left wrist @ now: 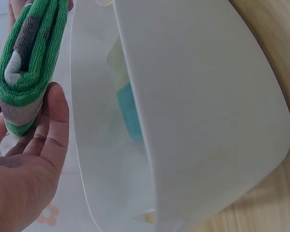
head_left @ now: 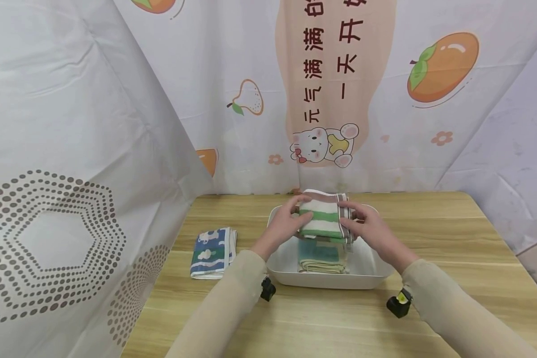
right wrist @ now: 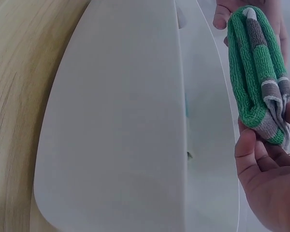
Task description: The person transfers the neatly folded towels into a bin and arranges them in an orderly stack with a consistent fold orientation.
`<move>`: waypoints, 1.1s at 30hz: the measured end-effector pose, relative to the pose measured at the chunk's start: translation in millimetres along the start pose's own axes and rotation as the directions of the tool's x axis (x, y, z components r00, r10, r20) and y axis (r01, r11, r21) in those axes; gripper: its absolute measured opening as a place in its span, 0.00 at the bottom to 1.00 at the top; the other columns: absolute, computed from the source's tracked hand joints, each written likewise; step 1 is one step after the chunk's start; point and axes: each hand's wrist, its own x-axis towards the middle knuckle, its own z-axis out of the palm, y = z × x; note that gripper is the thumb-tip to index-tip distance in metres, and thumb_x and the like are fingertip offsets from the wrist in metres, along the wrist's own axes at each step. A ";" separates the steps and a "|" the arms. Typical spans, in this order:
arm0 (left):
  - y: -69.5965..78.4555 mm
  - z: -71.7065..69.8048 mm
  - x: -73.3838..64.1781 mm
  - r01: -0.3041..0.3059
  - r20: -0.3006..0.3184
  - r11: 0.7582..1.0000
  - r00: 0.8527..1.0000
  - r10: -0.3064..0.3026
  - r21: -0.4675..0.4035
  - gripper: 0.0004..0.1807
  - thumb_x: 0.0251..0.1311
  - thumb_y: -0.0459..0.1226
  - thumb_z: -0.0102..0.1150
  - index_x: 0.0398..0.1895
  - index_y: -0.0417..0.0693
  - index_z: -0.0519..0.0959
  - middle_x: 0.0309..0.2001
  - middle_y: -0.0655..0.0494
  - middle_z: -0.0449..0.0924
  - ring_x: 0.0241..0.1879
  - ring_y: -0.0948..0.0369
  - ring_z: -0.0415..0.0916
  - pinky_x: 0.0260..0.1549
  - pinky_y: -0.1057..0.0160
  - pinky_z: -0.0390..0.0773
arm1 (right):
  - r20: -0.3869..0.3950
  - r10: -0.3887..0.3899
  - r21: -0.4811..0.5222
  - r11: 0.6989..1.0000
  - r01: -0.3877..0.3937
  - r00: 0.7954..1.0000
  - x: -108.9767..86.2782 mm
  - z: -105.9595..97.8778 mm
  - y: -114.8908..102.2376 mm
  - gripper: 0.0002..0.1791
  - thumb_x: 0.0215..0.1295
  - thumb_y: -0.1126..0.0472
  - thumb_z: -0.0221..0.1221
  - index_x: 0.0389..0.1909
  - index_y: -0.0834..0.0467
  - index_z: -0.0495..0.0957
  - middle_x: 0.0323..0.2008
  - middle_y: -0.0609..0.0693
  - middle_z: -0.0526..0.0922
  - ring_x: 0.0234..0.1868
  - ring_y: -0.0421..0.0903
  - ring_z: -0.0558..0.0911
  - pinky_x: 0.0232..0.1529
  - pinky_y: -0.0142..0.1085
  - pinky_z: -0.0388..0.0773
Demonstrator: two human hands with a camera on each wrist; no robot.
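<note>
Both hands hold a folded towel (head_left: 322, 216) with green, white and brown stripes above a white plastic basin (head_left: 324, 281). My left hand (head_left: 285, 224) grips its left end, thumb on the front face and fingers behind. On the opposite end, my right hand (head_left: 370, 227) grips the towel the same way. Seen from the left wrist, the towel (left wrist: 26, 72) shows several thick folded layers; the right wrist view shows its other folded end (right wrist: 261, 77). Inside the basin lies a folded teal and pale-yellow towel (head_left: 322, 258), partly hidden beneath the held one.
A folded blue, green and white patterned towel (head_left: 211, 253) lies left of the basin on the wooden table (head_left: 295, 318). A printed curtain (head_left: 232, 59) hangs behind the table's back edge, and another curtain (head_left: 58, 238) hangs along the left side.
</note>
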 end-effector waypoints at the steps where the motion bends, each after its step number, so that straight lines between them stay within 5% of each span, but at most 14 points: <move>1: -0.7 -0.6 0.0 0.000 0.005 1.000 1.000 0.000 0.006 0.22 0.71 0.44 0.62 0.67 0.67 0.73 0.55 0.47 0.75 0.38 0.56 0.80 0.29 0.56 0.86 | 0.004 0.000 0.000 1.000 0.000 1.000 -0.1 -0.1 0.4 0.32 0.75 0.52 0.60 0.77 0.53 0.64 0.49 0.61 0.77 0.43 0.50 0.77 0.39 0.38 0.81; 11: -6.7 -4.0 -0.4 0.042 0.062 0.997 0.997 -0.046 0.059 0.26 0.69 0.47 0.64 0.69 0.66 0.72 0.52 0.50 0.78 0.41 0.56 0.80 0.34 0.53 0.86 | 0.033 -0.007 -0.004 1.000 0.008 0.999 -1.1 -1.1 8.0 0.33 0.74 0.52 0.61 0.76 0.56 0.64 0.43 0.60 0.76 0.39 0.49 0.75 0.34 0.38 0.81; 33: -8.9 0.3 -3.0 0.029 0.128 0.994 0.991 -0.042 0.104 0.33 0.66 0.42 0.68 0.72 0.65 0.67 0.59 0.45 0.74 0.40 0.55 0.81 0.32 0.55 0.86 | 0.055 0.035 -0.027 0.999 -0.033 0.998 -1.3 -0.5 14.7 0.42 0.72 0.52 0.64 0.81 0.51 0.54 0.51 0.63 0.75 0.44 0.53 0.77 0.38 0.38 0.80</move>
